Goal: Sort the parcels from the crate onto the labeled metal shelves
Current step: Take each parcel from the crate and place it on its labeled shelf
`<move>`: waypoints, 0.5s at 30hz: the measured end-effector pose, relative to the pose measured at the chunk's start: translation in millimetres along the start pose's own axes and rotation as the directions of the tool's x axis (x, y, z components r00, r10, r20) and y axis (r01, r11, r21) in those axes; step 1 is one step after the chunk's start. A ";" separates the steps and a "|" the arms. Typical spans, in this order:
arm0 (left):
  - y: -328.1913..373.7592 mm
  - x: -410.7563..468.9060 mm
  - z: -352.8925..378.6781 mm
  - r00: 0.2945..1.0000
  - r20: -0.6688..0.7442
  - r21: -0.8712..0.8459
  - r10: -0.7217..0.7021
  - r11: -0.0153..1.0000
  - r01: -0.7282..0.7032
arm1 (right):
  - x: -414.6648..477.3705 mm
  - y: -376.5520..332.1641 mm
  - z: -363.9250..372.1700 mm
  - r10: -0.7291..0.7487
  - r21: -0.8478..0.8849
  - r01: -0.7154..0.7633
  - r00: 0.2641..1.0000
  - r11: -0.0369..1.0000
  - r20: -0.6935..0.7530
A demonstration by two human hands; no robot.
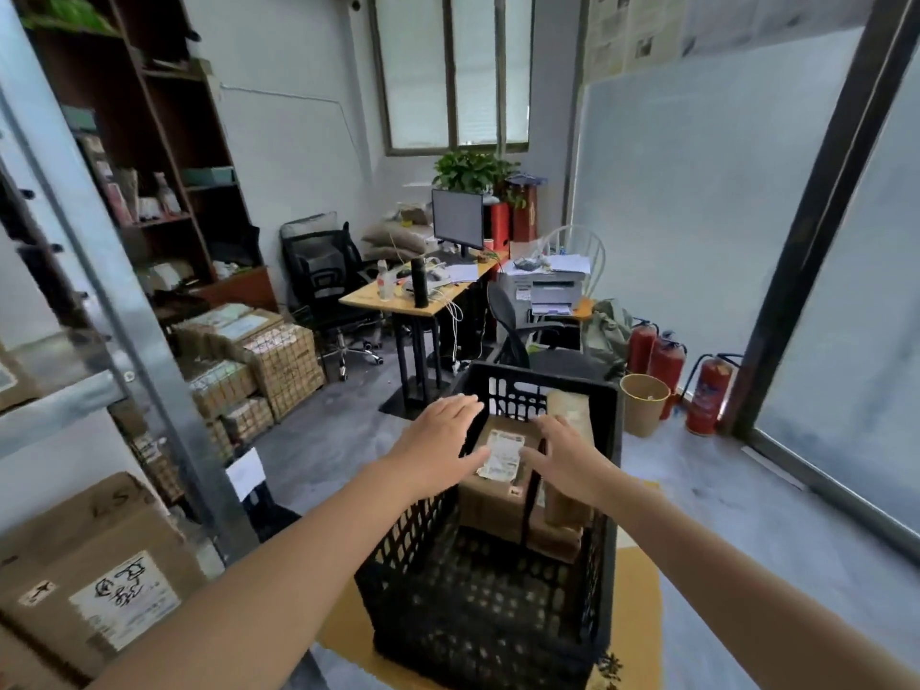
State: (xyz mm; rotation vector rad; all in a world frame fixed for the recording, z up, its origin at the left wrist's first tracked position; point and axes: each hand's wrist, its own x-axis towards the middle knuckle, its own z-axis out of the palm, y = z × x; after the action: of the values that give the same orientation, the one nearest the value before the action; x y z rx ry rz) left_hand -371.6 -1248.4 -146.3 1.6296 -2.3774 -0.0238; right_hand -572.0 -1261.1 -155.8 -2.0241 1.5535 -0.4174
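Grey floor (722, 515) surrounds the crate (547, 382) at six o'clock. My left hand (443, 440) and right hand (562, 455) hover spread and empty over the box (493, 490). An uneven grab would probably snag it on the rim.

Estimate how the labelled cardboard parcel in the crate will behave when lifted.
Likely stiff: the parcel is a square-edged cardboard box. The left hand and right hand both reach open toward it, hinting at bulk or weight. Flat-sided, it shouldn't roll, though the taller parcel beside it may snag.

Matt black plastic lattice crate (605, 470); brown cardboard parcel (490, 495) w/ paper label (500, 453).
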 end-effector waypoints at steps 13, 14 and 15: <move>-43.2 61.7 73.1 0.972 0.163 -0.102 -0.168 0.977 0.186 | 80.6 43.8 38.0 0.216 0.289 -0.258 0.961 0.922 0.171; -44.5 64.5 79.2 0.969 0.184 -0.111 -0.166 0.976 0.188 | 86.3 45.0 43.5 0.234 0.296 -0.282 0.954 0.912 0.188; -46.4 68.5 86.2 0.966 0.205 -0.119 -0.158 0.976 0.185 | 92.5 45.3 48.4 0.251 0.300 -0.305 0.946 0.904 0.204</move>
State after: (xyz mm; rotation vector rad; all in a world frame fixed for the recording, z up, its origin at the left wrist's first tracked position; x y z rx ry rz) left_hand -371.4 -1339.9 -223.1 1.8353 -2.3026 -0.3875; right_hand -554.6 -1346.4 -229.1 -1.5165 1.5296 -0.3621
